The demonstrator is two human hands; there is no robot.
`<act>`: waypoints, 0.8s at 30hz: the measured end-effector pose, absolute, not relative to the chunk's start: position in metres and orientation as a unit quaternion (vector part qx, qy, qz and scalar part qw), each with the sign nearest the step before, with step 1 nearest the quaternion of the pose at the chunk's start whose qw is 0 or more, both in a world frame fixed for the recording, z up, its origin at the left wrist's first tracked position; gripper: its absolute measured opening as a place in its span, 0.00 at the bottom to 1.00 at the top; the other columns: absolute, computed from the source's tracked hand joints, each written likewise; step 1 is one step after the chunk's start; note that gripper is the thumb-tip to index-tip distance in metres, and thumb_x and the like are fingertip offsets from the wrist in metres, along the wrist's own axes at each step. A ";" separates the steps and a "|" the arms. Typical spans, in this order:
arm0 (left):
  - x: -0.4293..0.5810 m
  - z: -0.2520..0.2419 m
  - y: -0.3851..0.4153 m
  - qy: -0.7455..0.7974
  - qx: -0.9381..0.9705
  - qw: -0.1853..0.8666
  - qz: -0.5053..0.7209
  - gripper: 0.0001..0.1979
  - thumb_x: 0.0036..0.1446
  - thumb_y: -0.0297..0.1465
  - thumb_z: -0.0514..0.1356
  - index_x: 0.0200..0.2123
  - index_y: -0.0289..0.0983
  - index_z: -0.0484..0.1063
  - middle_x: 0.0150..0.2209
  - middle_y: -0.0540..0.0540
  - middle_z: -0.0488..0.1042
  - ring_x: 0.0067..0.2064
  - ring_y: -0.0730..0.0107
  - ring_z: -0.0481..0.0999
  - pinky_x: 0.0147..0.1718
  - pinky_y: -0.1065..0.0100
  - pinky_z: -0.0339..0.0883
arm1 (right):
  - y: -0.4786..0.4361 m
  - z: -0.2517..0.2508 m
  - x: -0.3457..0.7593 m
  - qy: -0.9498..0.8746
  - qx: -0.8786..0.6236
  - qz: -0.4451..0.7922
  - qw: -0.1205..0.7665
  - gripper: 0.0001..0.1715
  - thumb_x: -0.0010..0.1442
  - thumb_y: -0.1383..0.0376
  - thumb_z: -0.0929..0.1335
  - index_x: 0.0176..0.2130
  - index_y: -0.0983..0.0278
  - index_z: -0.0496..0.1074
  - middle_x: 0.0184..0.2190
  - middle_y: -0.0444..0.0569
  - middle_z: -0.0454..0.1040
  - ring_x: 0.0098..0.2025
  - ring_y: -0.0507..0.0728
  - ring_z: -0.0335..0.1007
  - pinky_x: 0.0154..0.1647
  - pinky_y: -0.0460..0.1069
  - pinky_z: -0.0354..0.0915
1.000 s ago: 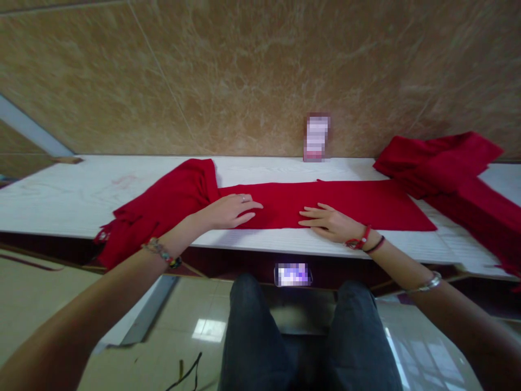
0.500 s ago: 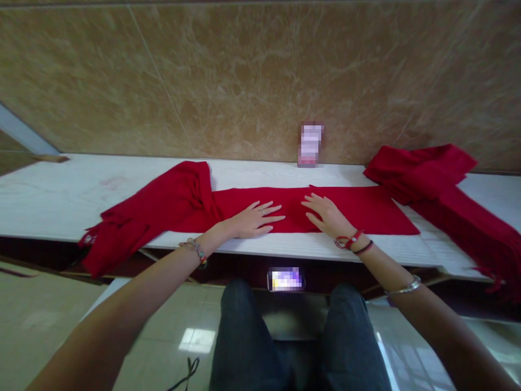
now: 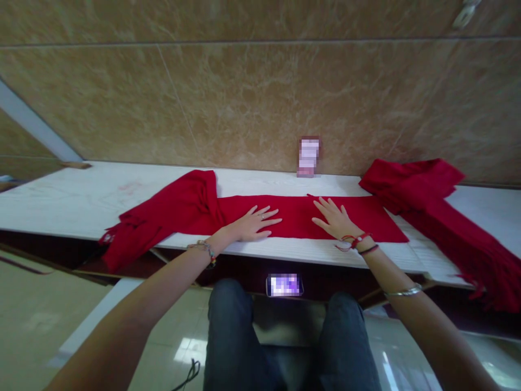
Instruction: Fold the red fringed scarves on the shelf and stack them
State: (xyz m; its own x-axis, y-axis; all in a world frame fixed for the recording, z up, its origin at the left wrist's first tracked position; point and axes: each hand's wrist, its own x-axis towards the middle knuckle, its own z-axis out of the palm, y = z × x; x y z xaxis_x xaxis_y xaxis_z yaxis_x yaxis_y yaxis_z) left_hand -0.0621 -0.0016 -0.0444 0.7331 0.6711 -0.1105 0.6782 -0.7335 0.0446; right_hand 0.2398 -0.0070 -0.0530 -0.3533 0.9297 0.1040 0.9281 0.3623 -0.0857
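A red scarf [image 3: 293, 209] lies along the white desk, its middle flat and its left part bunched, with a fringed end drooping over the front edge. Flat on the scarf rests my left hand [image 3: 257, 224], fingers spread, a ring on one finger. To its right my right hand [image 3: 332, 217] also lies on the cloth with fingers spread apart. Neither hand grips anything. A second red scarf [image 3: 423, 190] is loosely folded at the right, its fringe hanging toward the desk's front edge.
The white desk [image 3: 260, 250] runs along a brown tiled wall [image 3: 244, 98]. A small blurred pink-and-white packet [image 3: 308, 156] leans at the wall. Below the desktop, a lit phone [image 3: 284, 285] lies on a dark shelf, just above my knees.
My right hand has slid a little to the right over the scarf, while my left hand stays in place. The camera view has tilted up slightly, showing more wall.
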 end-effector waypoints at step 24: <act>-0.063 -0.047 0.002 0.387 0.921 0.032 -0.040 0.27 0.62 0.42 0.47 0.64 0.48 0.48 0.67 0.50 0.45 0.67 0.56 0.39 0.61 0.46 0.36 | 0.002 -0.063 0.245 -0.741 -0.657 0.020 0.133 0.28 0.63 0.56 0.57 0.58 0.65 0.62 0.63 0.56 0.55 0.65 0.63 0.47 0.59 0.67 0.49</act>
